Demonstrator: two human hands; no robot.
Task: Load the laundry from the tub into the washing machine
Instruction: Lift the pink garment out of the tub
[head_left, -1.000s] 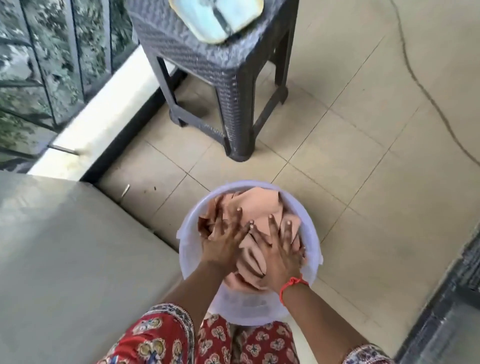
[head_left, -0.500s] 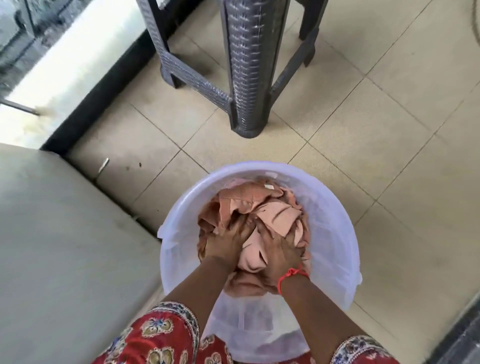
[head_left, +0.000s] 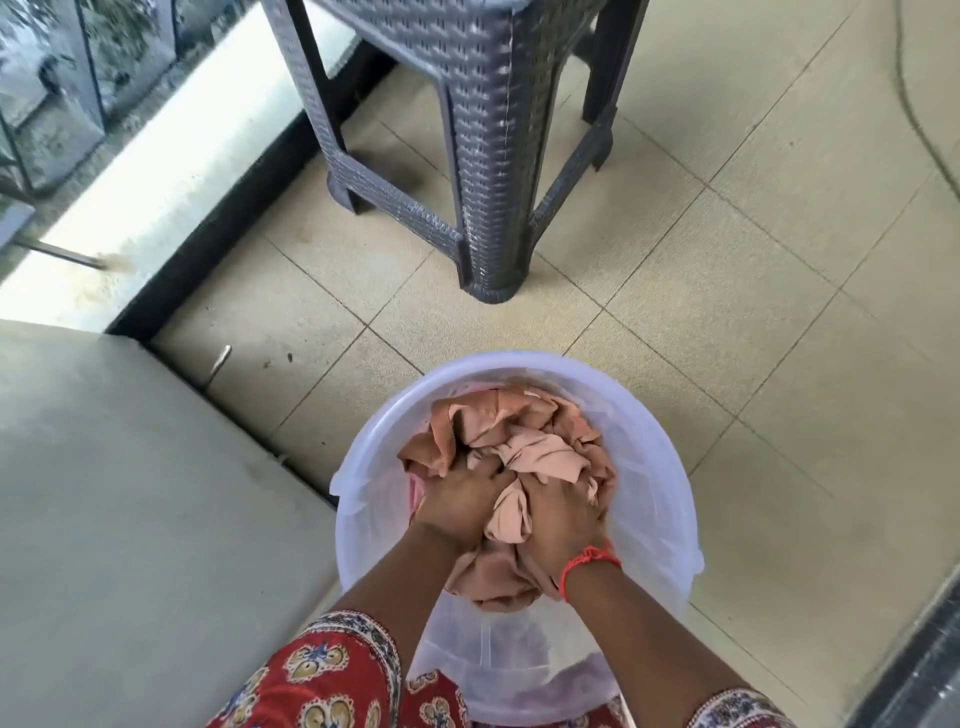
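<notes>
While seemingly bunched, laundry (head_left: 511, 441) between hands (head_left: 460, 501).

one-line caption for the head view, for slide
Both hands, left and right, clutch peach laundry inside the white tub.

Translucent, glossy plastic tub (head_left: 670, 499) holds soft, crumpled peach cloth (head_left: 519, 431) — beyond it a woven-textured plastic stool (head_left: 488, 156) on matt floor tiles (head_left: 753, 291)

Fingertips of both hands buried in laundry (head_left: 524, 452); stool (head_left: 467, 130) top cut off by upper edge.
</notes>
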